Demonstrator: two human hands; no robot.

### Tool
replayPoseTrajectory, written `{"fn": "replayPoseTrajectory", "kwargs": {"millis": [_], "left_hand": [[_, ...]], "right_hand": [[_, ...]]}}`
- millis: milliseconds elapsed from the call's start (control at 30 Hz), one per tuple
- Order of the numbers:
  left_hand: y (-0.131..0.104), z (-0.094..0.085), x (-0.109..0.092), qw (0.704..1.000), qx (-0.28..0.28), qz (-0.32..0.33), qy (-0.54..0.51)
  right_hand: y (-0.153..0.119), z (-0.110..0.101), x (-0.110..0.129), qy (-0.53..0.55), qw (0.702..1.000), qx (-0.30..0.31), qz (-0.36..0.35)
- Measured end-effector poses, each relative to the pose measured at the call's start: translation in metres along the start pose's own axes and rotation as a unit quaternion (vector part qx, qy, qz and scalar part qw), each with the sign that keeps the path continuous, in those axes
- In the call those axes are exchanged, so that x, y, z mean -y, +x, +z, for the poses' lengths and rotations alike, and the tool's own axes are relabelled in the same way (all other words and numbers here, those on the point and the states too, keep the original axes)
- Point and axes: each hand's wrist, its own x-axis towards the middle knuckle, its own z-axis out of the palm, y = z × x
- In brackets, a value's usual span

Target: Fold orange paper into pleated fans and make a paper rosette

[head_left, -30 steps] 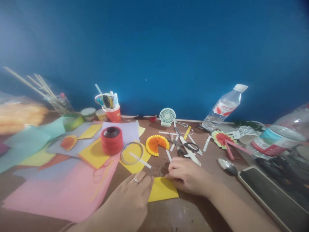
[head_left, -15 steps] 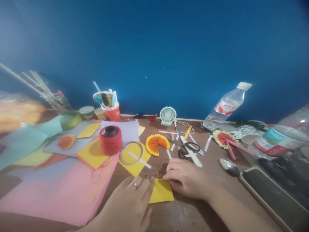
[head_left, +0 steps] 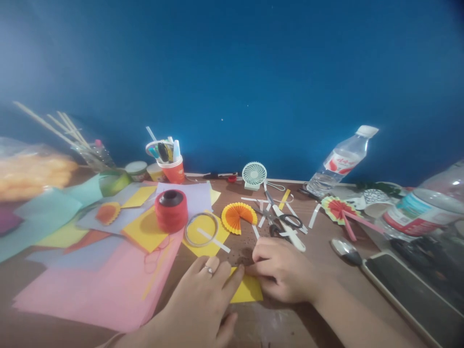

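Observation:
A small piece of yellow paper point(head_left: 248, 290) lies on the table in front of me, under both hands. My left hand point(head_left: 208, 295), with a ring on one finger, rests over the paper's left part. Its index finger reaches to the far edge and the fingers lie extended on top. From the right, my right hand point(head_left: 281, 270) has its fingers curled in, gripping the paper's far edge near that index fingertip. Just beyond is a pleated yellow-orange paper fan point(head_left: 239, 217). A metal ring point(head_left: 201, 229) lies on another yellow sheet point(head_left: 206, 245).
Scissors point(head_left: 279, 223) and white paper strips lie behind my right hand. Coloured sheets point(head_left: 90, 290) and a red thread spool point(head_left: 171, 211) are at left. A spoon point(head_left: 346, 250), a phone point(head_left: 406, 285) and a tilted bottle point(head_left: 340, 162) stand or lie right. A mini fan point(head_left: 254, 175) is at the wall.
My left hand has shifted slightly right and its index fingertip is now closer to my right hand's fingers along the far edge. The view has swung a little left.

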Motion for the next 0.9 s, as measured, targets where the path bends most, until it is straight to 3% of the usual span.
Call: {"fn": "replayPoseTrajectory", "kwargs": {"millis": [400, 500, 633, 767, 900], "left_hand": [[-0.004, 0.001, 0.002, 1.0, 0.004, 0.003, 0.003], [-0.003, 0.0, 0.002, 1.0, 0.005, 0.002, -0.004], [-0.002, 0.0, 0.002, 1.0, 0.006, 0.0, -0.006], [-0.002, 0.0, 0.002, 1.0, 0.005, 0.004, 0.009], [-0.005, -0.001, 0.007, 0.999, -0.039, -0.003, 0.026]], "right_hand": [[-0.008, 0.0, -0.014, 0.008, 0.999, 0.004, 0.032], [-0.009, 0.0, -0.017, 0.056, 0.996, -0.052, 0.046], [-0.005, 0.001, -0.009, 0.103, 0.973, -0.163, 0.127], [0.004, 0.008, 0.005, 0.12, 0.975, -0.081, 0.17], [0.008, 0.012, 0.009, 0.132, 0.968, -0.044, 0.21]]}}
